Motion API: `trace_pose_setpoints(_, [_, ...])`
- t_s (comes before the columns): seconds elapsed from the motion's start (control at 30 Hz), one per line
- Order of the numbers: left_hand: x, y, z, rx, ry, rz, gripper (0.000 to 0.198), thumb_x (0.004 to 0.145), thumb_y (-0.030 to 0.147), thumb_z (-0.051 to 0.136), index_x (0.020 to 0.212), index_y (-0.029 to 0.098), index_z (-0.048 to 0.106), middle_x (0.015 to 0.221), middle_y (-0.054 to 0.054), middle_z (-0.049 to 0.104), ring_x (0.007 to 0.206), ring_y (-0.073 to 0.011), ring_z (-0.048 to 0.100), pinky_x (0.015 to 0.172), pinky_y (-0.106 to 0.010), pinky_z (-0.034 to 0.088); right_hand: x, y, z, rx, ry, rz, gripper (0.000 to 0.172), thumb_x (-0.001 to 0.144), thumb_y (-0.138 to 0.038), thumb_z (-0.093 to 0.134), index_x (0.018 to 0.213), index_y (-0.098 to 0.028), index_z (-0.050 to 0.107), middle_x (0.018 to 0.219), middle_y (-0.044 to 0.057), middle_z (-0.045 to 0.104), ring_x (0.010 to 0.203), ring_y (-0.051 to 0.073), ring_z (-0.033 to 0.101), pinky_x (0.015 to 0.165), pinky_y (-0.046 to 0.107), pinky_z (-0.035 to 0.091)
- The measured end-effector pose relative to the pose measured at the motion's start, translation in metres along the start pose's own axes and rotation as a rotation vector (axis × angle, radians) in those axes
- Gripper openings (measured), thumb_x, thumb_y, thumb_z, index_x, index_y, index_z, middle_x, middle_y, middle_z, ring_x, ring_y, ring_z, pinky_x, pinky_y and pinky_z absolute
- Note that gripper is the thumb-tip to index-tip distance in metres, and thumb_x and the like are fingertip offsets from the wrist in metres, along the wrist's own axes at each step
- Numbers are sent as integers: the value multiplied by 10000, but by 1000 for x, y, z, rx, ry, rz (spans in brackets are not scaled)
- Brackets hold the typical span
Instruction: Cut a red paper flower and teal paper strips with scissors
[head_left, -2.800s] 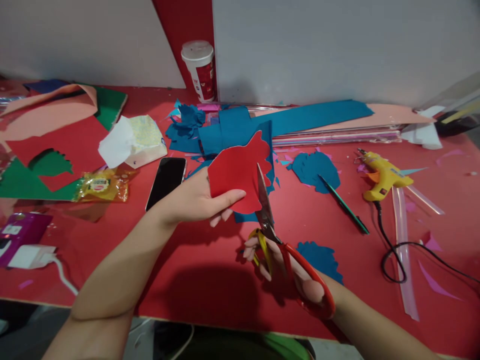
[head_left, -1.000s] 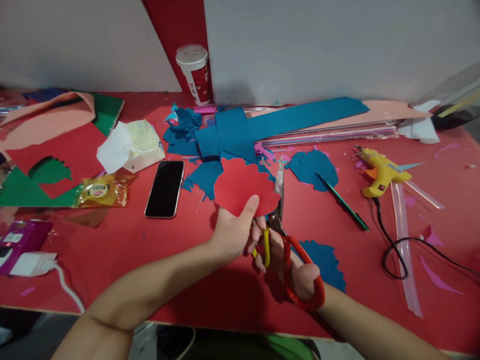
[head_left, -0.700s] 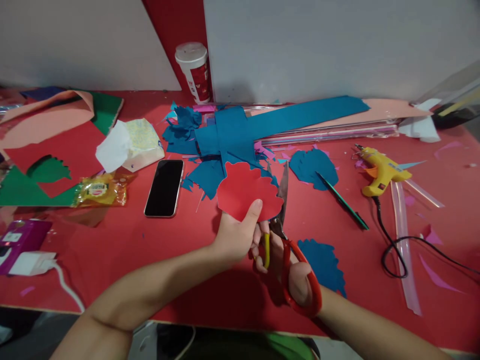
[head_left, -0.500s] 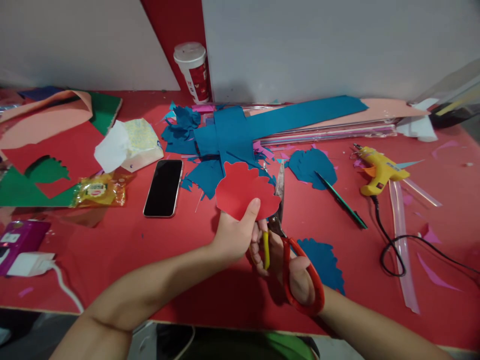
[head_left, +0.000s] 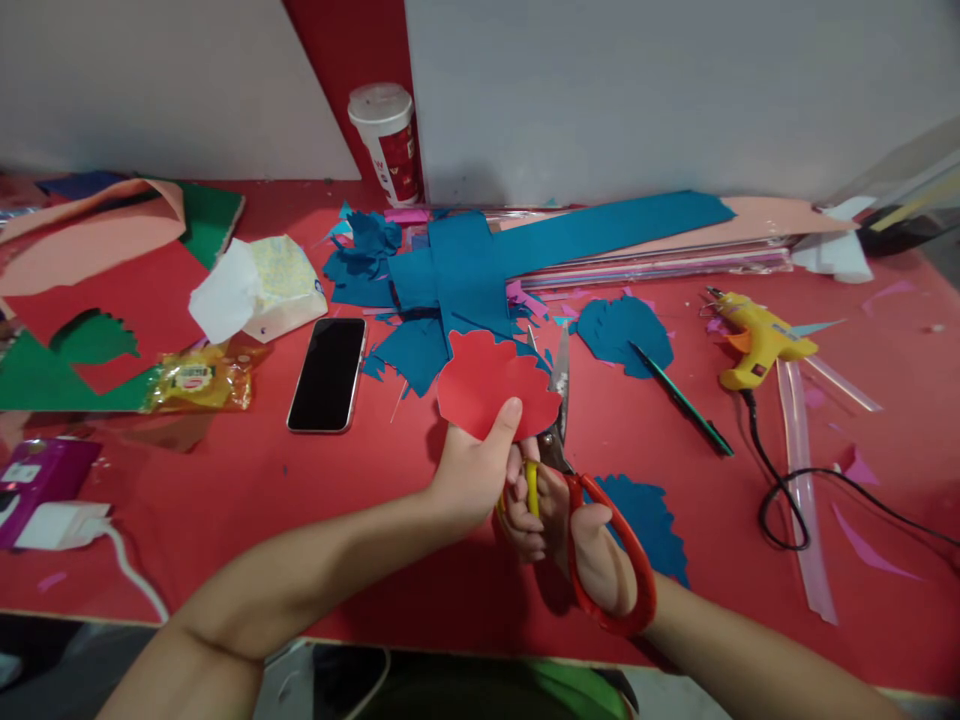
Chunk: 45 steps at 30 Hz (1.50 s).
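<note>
My left hand [head_left: 476, 465] pinches a red paper cutout [head_left: 491, 385] with a scalloped edge, its thumb lying on top. In my right hand [head_left: 551, 510] is a pair of scissors [head_left: 609, 545] with a red and a yellow handle loop. The blades are apart at the right edge of the cutout, one partly hidden behind it. A blue scalloped paper piece [head_left: 649, 520] lies beside my right wrist. Another blue cutout [head_left: 619, 335] sits farther back, a green pen [head_left: 682, 400] resting across its edge.
A smartphone [head_left: 327, 375] lies left of my hands. Blue paper strips [head_left: 472, 265] and scraps spread behind them. A lidded cup [head_left: 386, 145] stands by the wall. To the right are a yellow glue gun [head_left: 765, 340] with its cord and clear glue sticks [head_left: 806, 500]. Coloured sheets [head_left: 150, 280] lie far left.
The red cutout has tilted and shifted slightly in my left hand. The scissor handles have spread a little, with the red loop moving slightly right and down.
</note>
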<state>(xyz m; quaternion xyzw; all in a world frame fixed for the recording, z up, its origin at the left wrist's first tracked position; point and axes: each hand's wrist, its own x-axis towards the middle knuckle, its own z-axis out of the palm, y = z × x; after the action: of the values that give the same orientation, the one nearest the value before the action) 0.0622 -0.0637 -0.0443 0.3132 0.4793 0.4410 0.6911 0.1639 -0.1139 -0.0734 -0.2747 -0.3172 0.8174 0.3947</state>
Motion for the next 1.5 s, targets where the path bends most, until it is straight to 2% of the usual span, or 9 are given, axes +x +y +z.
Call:
trace_pose_setpoints(0.53, [-1, 1, 0, 35, 8, -49, 484, 757, 553, 468, 498, 146, 485, 328, 81, 341, 259, -51, 409, 291, -153, 336, -3, 4, 1, -6, 36, -12, 636, 585, -810, 365, 819, -221, 408, 634, -54, 300, 457, 55, 199, 394, 178, 212])
trace_pose_setpoints(0.73, [-1, 2, 1, 43, 15, -66, 492, 750, 567, 466, 493, 147, 483, 318, 82, 326, 254, -51, 398, 288, -154, 319, -3, 1, 5, 46, 60, -18, 595, 602, -793, 386, 760, -219, 402, 612, -51, 303, 460, 66, 206, 383, 173, 233])
trace_pose_setpoints(0.93, [0, 3, 1, 13, -22, -49, 484, 759, 541, 479, 486, 142, 485, 323, 80, 340, 251, -38, 391, 293, -144, 322, -4, -3, 8, 42, 77, -1, 600, 588, -789, 418, 763, -214, 415, 620, -46, 312, 471, 66, 222, 395, 170, 240])
trace_pose_setpoints(1.13, [2, 2, -1, -5, -80, -62, 509, 759, 556, 464, 458, 146, 469, 324, 71, 344, 257, -58, 427, 300, -163, 346, -3, 3, 5, 67, 95, -8, 597, 598, -789, 403, 770, -217, 411, 589, -65, 303, 430, 45, 174, 367, 157, 198])
trace_pose_setpoints(1.37, [7, 14, -4, 157, 18, 97, 394, 788, 411, 496, 484, 160, 486, 410, 36, 487, 305, -28, 368, 346, -168, 321, -5, 2, 1, 16, 125, -25, 573, 615, -767, 422, 760, -213, 395, 576, -75, 303, 406, 34, 186, 336, 142, 195])
trace_pose_setpoints(1.5, [12, 20, -10, 236, 43, 187, 391, 796, 369, 483, 463, 163, 481, 389, 26, 483, 311, -38, 356, 332, -178, 278, -4, -1, 0, 40, 131, 8, 534, 658, -741, 409, 757, -217, 374, 525, -94, 278, 377, 25, 147, 313, 124, 159])
